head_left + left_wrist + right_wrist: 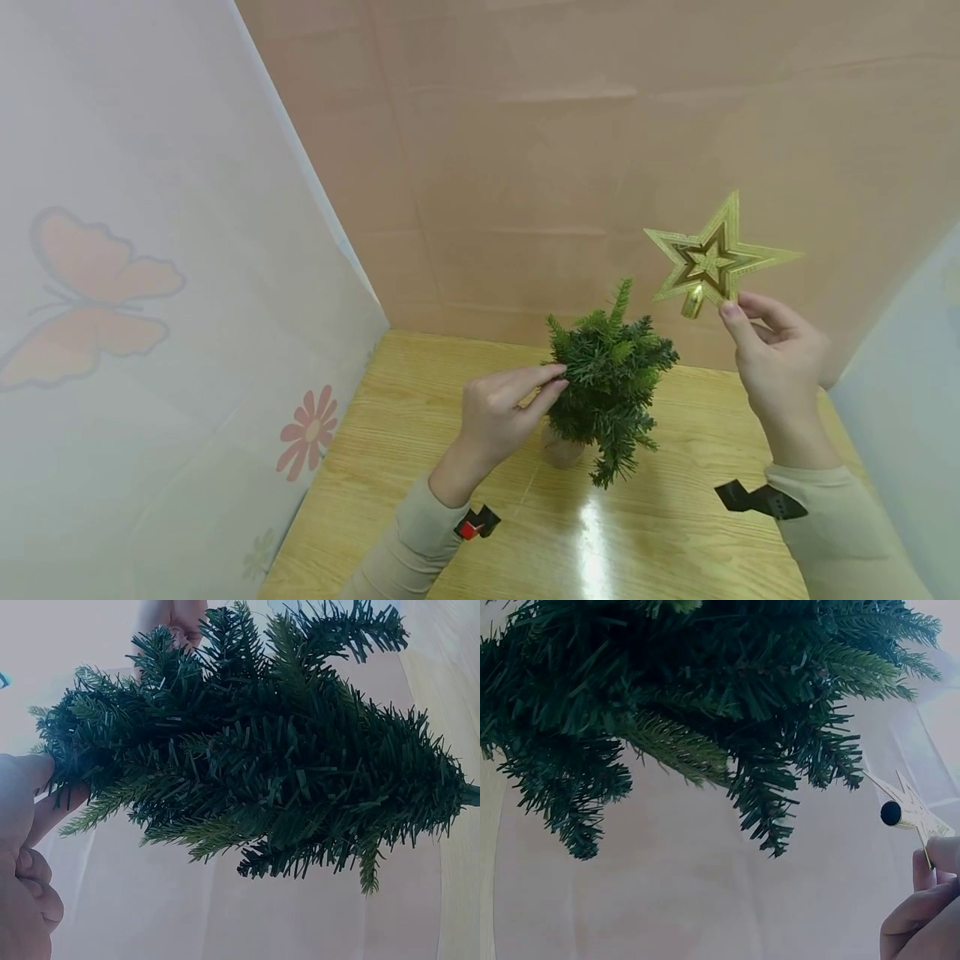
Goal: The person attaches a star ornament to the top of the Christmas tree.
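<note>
Nearest you, your beige sleeves come in over the glossy wood-grain table, each wrist carrying a small dark strap-on device. Your left hand reaches in from the left with its fingers extended, and the fingertips pinch a side branch of the small artificial Christmas tree. From the left wrist view you see those fingers closed on the outer needles at the tree's edge.

The tree stands upright near the middle of the table, its long axis vertical and its single top sprig pointing up and slightly right. Its needles are short, stiff, dark green plastic bristles, packed densely on drooping branches, and a pale, roundish base shows under the lowest ones.

Your right hand is raised up and to the right of the tree, clear of it, with fingers curled around the lower right point of a gold star tree topper. The star is flat, five-pointed and glittery, with a smaller star outline nested inside an open frame. One point aims up, and its short tubular socket points down and left toward the treetop; the right wrist view shows the socket's dark open end just off the branches.

Beyond stand a peach paper backdrop and a white side panel printed with an orange butterfly and a flower.
</note>
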